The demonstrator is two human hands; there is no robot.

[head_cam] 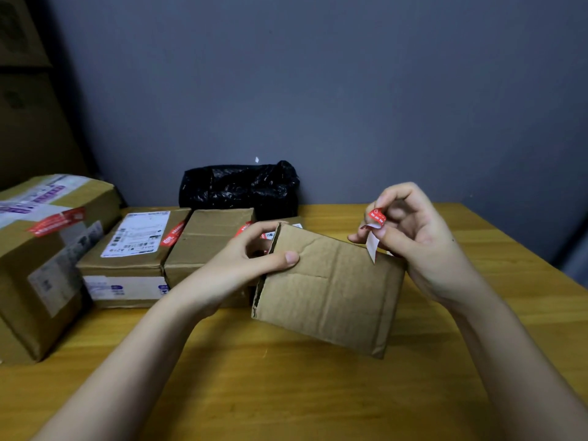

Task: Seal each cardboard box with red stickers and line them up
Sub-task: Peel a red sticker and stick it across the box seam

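Wooden surface (286,393) carries the box (327,288), gripped by the left hand (254,253). Right hand (413,237) pinches a red sticker (377,216) at 2 o'clock; press it flat across the flap seam.

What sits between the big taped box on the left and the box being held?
Two cardboard boxes with red stickers, side by side, in the head view.

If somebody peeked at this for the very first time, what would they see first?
Probably the two hands in the middle: the left hand grips the edge of a plain cardboard box, lifted and tilted above the yellow wooden table, while the right hand pinches a red sticker with its white backing hanging down. Next, the row of boxes on the left with red stickers already on, and a shiny black bag against the grey wall.
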